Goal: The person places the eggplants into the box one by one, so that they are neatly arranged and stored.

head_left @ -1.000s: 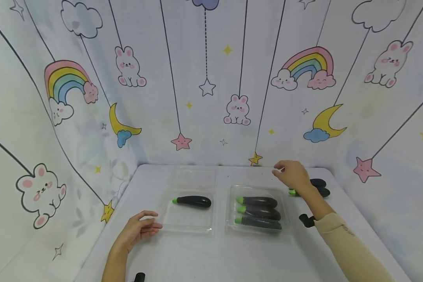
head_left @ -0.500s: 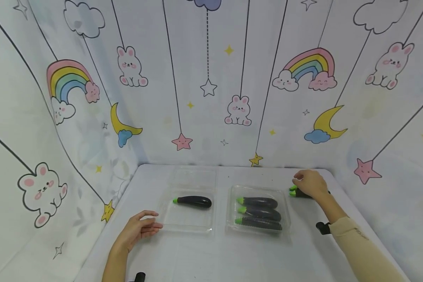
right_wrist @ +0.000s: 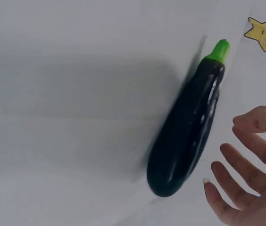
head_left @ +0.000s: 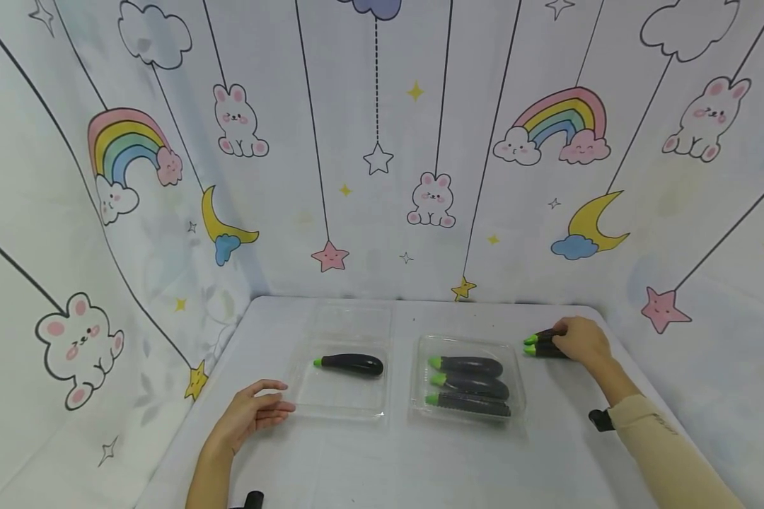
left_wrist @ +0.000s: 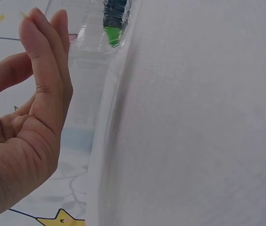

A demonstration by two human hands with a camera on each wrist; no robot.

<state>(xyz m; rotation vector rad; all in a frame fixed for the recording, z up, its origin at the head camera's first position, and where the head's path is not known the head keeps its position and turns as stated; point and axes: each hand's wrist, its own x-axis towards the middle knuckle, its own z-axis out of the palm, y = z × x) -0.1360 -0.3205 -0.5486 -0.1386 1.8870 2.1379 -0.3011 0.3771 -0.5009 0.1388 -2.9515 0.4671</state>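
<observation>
In the last second the right hand [head_left: 582, 341] has moved from beyond the right-hand clear box [head_left: 415, 389] to the far eggplant [head_left: 547, 334] and near eggplant [head_left: 550, 351], which lie side by side on the tabletop [head_left: 369, 466]. This seems to put the pair within its reach, though neither has shifted. Its wrist view shows curved, slightly spread fingers with nothing visible between them; contact cannot be told. The left hand [head_left: 255, 413] has stayed put, fingers loosely extended beside the left-hand clear box [head_left: 340, 412], which bears a single eggplant [head_left: 350, 363]; three eggplants [head_left: 470, 384] lie in the right-hand one.
</observation>
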